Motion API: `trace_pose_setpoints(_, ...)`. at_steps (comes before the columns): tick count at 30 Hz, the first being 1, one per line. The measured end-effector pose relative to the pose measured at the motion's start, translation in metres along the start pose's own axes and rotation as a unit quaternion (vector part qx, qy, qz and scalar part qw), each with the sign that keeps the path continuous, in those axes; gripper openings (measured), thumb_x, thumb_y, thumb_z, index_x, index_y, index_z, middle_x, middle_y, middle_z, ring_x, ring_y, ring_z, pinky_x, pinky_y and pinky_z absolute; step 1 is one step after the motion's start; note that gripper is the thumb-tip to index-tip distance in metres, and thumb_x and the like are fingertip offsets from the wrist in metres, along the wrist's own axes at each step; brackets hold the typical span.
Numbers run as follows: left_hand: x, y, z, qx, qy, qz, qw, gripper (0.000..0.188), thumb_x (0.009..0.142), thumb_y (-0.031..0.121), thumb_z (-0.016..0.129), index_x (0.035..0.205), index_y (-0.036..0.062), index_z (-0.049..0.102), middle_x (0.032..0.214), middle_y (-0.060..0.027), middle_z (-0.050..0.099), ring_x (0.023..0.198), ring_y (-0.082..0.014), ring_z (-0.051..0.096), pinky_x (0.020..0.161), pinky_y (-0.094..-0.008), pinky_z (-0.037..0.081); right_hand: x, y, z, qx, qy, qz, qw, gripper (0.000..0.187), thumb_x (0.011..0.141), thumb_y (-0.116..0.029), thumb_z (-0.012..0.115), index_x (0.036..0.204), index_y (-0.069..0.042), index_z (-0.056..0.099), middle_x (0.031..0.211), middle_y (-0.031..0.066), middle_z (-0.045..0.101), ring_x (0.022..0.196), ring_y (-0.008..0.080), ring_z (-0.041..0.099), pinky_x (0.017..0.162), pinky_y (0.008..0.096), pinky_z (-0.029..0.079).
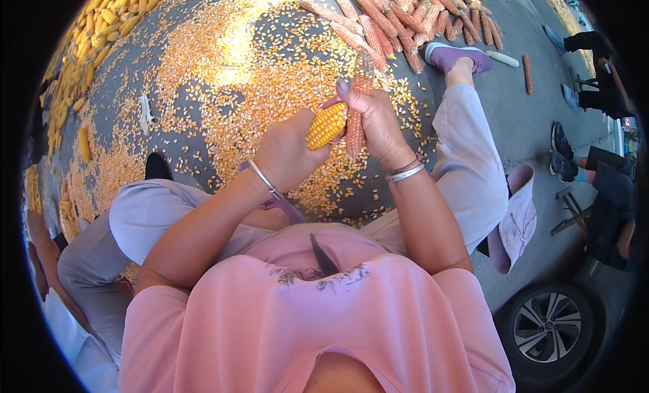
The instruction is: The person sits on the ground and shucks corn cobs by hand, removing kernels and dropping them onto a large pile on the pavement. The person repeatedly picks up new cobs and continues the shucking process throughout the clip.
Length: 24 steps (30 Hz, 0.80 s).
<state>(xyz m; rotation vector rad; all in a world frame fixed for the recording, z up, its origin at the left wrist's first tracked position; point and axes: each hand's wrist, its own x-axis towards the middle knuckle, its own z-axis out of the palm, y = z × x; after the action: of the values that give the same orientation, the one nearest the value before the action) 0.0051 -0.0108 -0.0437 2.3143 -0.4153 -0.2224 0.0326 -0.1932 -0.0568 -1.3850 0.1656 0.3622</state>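
My left hand (291, 150) is closed round a yellow ear of corn (327, 127), its kernelled end pointing up and right. A bare reddish corncob (355, 133) stands nearly upright in my right hand (380, 123), whose thumb lies across toward the ear. Cob and ear are side by side and seem to touch; the fingers behind them are hidden. Loose kernels (270, 99) lie thickly spread over the dark ground below and beyond both hands.
Bare cobs (412, 14) are heaped at the far right, near my purple shoe (466, 60). Whole yellow ears (108, 21) pile up at the far left. One cob (527, 75) lies apart. A hat (517, 220) and a car wheel (547, 325) are at right; other people sit at both sides.
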Motion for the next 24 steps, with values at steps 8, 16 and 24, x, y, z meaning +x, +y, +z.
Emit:
trace_pose_setpoints(8, -0.004, 0.003, 0.003, 0.079, -0.017, -0.048, 0.996, 0.037, 0.077, 0.024, 0.075, 0.094, -0.002, 0.056, 0.077, -0.0243, 0.066, 0.073, -0.0424, 0.066, 0.067, -0.0508, 0.053, -0.006, 0.019, 0.03, -0.268, 0.074, -0.234, 0.932, 0.041, 0.082, -0.038, 0.078, 0.083, 0.002, 0.069, 0.064, 0.016, 0.063, 0.058, 0.024, 0.061, 0.059, 0.0385, 0.049)
trace_pose_setpoints(16, -0.004, -0.006, 0.009, 0.16, -0.017, -0.009, 0.987, 0.032, 0.077, 0.023, 0.075, 0.091, 0.0013, 0.056, 0.074, -0.0224, 0.064, 0.069, -0.0419, 0.065, 0.064, -0.0499, 0.052, 0.024, 0.035, 0.014, -0.04, 0.058, 0.049, 0.996, 0.038, 0.082, -0.035, 0.081, 0.073, -0.001, 0.067, 0.065, 0.0064, 0.064, 0.047, 0.0146, 0.057, 0.04, 0.0301, 0.049)
trace_pose_setpoints(24, 0.003, 0.0, 0.0, 0.084, -0.031, -0.005, 0.996, 0.035, 0.078, 0.026, 0.075, 0.097, 0.0029, 0.057, 0.079, -0.022, 0.067, 0.075, -0.0407, 0.067, 0.066, -0.0483, 0.053, 0.008, 0.014, 0.003, 0.084, 0.037, 0.052, 0.994, 0.055, 0.085, -0.05, 0.073, 0.084, 0.004, 0.068, 0.07, 0.01, 0.066, 0.053, 0.0178, 0.063, 0.044, 0.0314, 0.055)
